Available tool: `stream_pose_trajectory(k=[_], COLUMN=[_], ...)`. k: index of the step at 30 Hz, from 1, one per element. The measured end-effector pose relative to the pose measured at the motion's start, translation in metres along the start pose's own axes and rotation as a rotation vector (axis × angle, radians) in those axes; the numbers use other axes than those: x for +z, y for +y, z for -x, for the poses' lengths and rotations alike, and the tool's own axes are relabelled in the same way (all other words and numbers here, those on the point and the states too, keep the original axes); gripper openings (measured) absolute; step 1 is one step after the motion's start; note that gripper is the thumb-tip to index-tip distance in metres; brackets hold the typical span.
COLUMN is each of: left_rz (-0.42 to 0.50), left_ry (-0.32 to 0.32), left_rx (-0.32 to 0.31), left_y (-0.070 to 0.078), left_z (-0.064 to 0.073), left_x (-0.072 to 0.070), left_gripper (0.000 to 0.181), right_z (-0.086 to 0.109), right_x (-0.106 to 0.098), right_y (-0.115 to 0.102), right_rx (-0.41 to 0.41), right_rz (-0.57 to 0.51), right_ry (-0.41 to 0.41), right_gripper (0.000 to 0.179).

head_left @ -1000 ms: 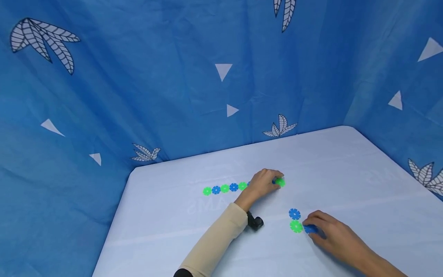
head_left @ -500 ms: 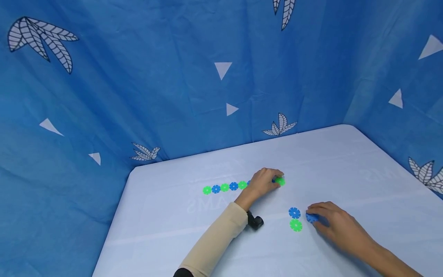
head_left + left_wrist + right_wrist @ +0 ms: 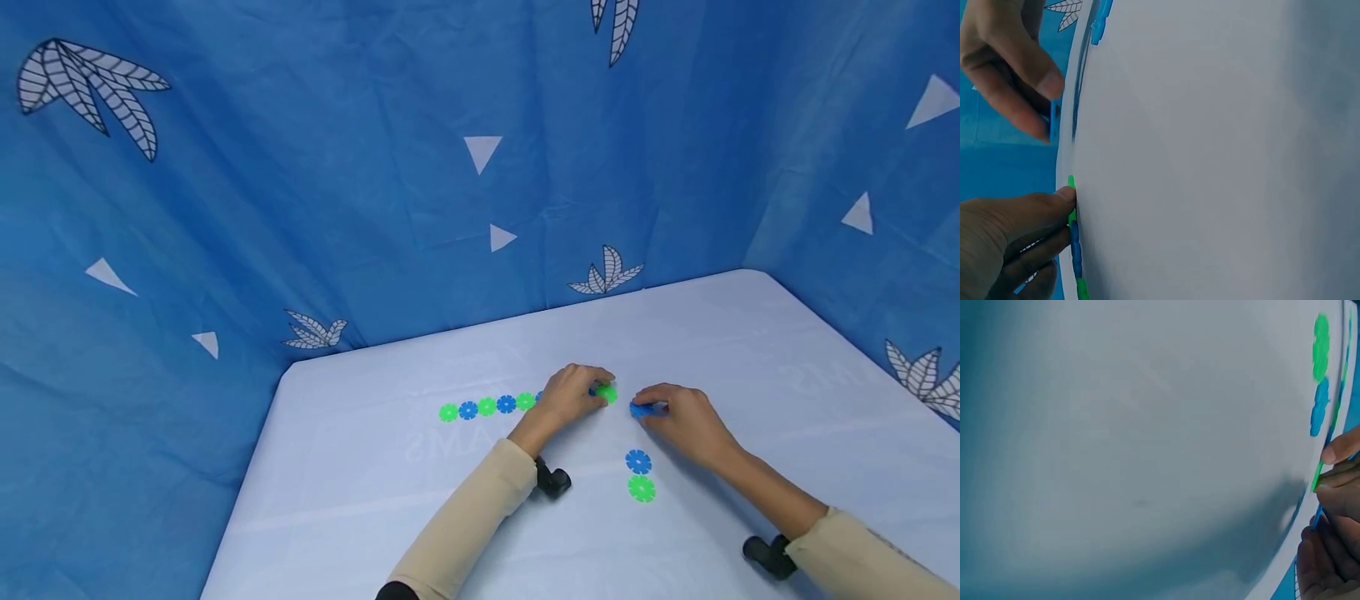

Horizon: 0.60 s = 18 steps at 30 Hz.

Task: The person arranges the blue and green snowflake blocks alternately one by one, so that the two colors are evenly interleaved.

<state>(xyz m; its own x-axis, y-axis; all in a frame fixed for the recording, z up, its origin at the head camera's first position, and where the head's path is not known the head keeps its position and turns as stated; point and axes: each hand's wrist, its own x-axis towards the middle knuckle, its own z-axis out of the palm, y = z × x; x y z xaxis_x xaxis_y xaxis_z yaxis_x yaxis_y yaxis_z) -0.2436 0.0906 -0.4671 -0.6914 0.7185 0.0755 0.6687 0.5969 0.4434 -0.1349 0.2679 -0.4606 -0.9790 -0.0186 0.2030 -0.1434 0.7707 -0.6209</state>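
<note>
A row of green and blue notched plastic discs runs across the table, its left end a green disc (image 3: pixel 448 412). At the row's right end my left hand (image 3: pixel 567 400) pinches the last green disc (image 3: pixel 608 393) between thumb and fingers, covering part of the row. To the right of it, my right hand (image 3: pixel 688 423) holds a blue disc (image 3: pixel 641 410) by its edge, a short gap from the green one. In the left wrist view that blue disc (image 3: pixel 1054 120) is seen edge-on, raised off the table.
Nearer the front lie a loose blue disc (image 3: pixel 638 462) and a loose green disc (image 3: pixel 641 488), one before the other. Black wrist cameras (image 3: pixel 553 482) stick out from both sleeves. A blue patterned curtain (image 3: pixel 420 167) hangs behind the white table (image 3: pixel 337 500).
My right hand has lifted the blue disc from beside the loose green one and carried it back and to the left, toward the row's end. My left hand has stayed in place.
</note>
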Motion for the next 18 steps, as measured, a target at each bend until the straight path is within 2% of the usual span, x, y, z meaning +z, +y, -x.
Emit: stream_pose_trajectory(k=[7,18], left_rz=[-0.001,0.010], left_ry=[0.007,0.000], left_rx=[-0.004,0.000], left_y=[-0.001,-0.003], left_z=[0.000,-0.001], left_x=[0.000,0.002], left_gripper=[0.037,0.037], right_z=[-0.022,-0.035], right_x=[0.008,0.011], right_y=[0.006,0.006], right_rx=[0.014,0.044], right_rz=[0.009,0.018], right_ry=[-0.020,-0.038], right_gripper=[0.023,0.020])
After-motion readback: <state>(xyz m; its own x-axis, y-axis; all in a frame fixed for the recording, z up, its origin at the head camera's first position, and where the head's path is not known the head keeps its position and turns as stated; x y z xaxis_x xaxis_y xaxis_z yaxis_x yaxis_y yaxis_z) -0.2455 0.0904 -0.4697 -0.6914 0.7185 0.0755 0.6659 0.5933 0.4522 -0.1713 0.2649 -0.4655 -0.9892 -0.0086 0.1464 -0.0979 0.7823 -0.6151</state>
